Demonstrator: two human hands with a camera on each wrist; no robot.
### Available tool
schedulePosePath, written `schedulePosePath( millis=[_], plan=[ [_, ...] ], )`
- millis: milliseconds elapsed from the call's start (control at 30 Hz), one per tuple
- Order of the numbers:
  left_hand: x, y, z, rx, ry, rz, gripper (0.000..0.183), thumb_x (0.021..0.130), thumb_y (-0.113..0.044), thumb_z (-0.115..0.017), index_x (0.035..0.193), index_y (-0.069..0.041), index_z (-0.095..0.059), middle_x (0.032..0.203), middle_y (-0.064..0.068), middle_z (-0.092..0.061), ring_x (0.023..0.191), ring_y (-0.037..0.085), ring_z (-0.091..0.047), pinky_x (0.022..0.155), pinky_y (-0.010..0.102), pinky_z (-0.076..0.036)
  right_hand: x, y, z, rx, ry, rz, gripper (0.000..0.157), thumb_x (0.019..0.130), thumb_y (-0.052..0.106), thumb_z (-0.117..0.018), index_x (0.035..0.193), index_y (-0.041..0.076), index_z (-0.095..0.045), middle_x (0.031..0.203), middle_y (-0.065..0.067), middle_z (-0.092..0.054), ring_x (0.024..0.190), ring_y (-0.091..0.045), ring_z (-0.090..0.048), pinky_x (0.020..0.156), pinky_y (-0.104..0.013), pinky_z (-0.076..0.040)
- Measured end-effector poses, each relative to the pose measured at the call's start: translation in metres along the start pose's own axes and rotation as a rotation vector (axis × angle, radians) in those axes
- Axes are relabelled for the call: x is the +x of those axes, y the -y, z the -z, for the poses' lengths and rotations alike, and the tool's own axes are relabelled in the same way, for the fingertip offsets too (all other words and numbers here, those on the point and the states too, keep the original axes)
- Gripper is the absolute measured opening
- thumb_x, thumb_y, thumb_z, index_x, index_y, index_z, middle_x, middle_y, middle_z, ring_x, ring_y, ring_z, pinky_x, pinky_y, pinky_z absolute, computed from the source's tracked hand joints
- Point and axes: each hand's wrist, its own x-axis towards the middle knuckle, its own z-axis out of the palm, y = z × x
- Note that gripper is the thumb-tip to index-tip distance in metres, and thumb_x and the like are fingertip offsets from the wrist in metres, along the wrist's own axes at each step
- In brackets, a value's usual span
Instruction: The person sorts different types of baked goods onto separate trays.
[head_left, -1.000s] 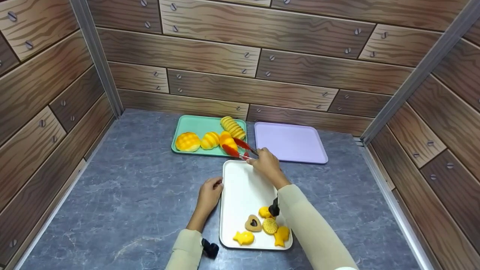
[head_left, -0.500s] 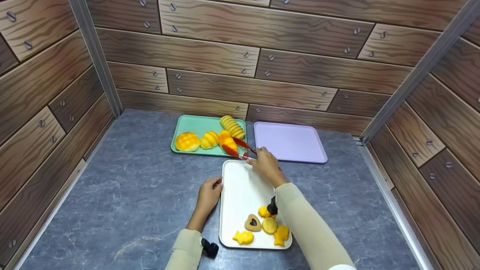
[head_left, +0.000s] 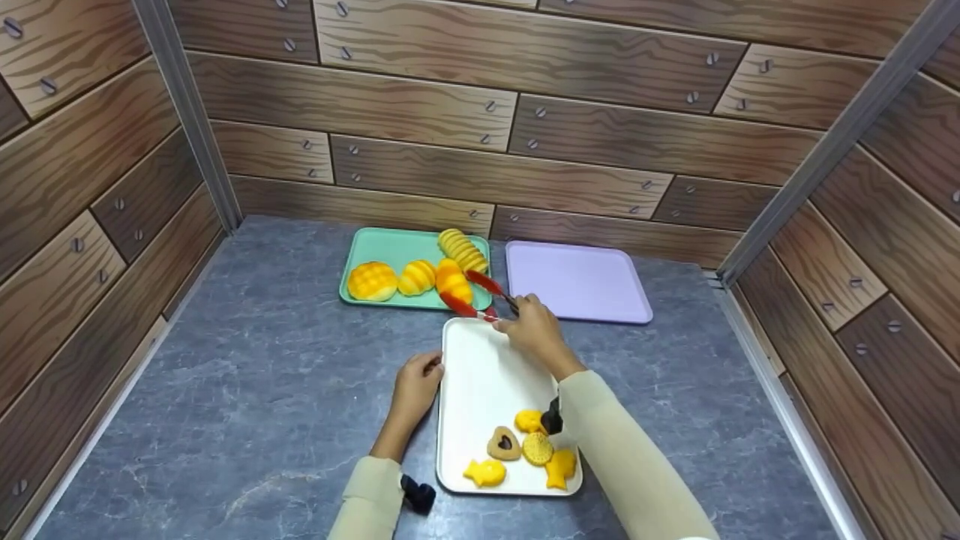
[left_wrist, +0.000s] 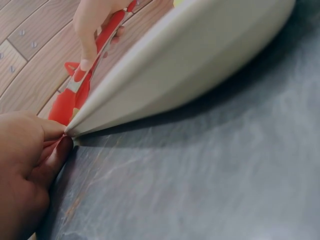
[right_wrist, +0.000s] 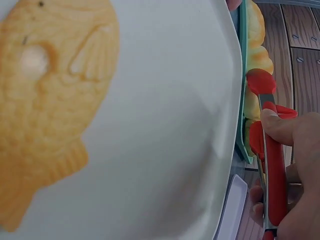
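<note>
My right hand grips a pair of red-tipped tongs above the far end of the white tray. The tongs' red tips are spread on either side of a crescent-shaped orange bread on the green tray; a gap shows between bread and tips. My left hand pinches the left rim of the white tray between thumb and fingers, as the left wrist view shows. Near the tray's front lie a heart-shaped cookie, a round cookie and yellow fish-shaped pieces.
Also on the green tray are a round bun, a striped roll and a long ridged bread. A purple tray lies to its right. Wood-patterned walls enclose the grey marbled tabletop.
The tongs' red tips have spread apart, away from the crescent-shaped bread, which stays on the green tray. My left hand keeps its place on the white tray's rim.
</note>
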Motion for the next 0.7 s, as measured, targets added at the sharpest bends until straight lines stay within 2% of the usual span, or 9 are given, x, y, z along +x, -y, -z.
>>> schedulePosePath(
  millis=[333, 500, 600, 700],
  plan=[
    [-0.001, -0.001, -0.001, 0.002, -0.006, 0.001, 0.029, 0.094, -0.006, -0.064, 0.121, 0.003, -0.070, 0.105, 0.012, -0.070, 0.095, 0.021, -0.064, 0.086, 0.039, -0.053, -0.021, -0.018, 0.012, 0.018, -0.048, 0.024, 0.070, 0.084, 0.044, -0.079, 0.134, -0.001, -0.060, 0.124, -0.019, -0.060, 0.108, -0.038, -0.062, 0.096, -0.051, -0.049],
    [-0.002, -0.001, -0.001, 0.004, -0.014, -0.025, 0.028, 0.094, -0.005, -0.064, 0.120, 0.004, -0.071, 0.104, 0.013, -0.071, 0.095, 0.022, -0.064, 0.087, 0.040, -0.053, -0.046, -0.029, 0.017, 0.068, -0.093, 0.055, 0.068, 0.082, 0.038, -0.082, 0.133, -0.001, -0.061, 0.124, -0.020, -0.061, 0.108, -0.039, -0.062, 0.096, -0.053, -0.049],
    [-0.002, -0.001, 0.000, 0.011, -0.019, -0.032, 0.028, 0.094, -0.005, -0.064, 0.120, 0.003, -0.071, 0.104, 0.013, -0.071, 0.095, 0.022, -0.064, 0.087, 0.041, -0.052, -0.063, -0.036, 0.019, 0.092, -0.079, 0.042, 0.075, 0.084, 0.039, -0.081, 0.141, -0.001, -0.055, 0.136, -0.021, -0.057, 0.120, -0.040, -0.058, 0.103, -0.055, -0.046],
    [-0.002, 0.000, -0.001, 0.016, -0.027, -0.035, 0.028, 0.094, -0.005, -0.064, 0.120, 0.002, -0.071, 0.103, 0.013, -0.071, 0.095, 0.023, -0.064, 0.087, 0.042, -0.052, -0.081, -0.042, 0.023, 0.116, -0.071, 0.029, 0.078, 0.085, 0.040, -0.080, 0.145, -0.001, -0.051, 0.140, -0.020, -0.055, 0.126, -0.041, -0.055, 0.105, -0.056, -0.043]
  ],
)
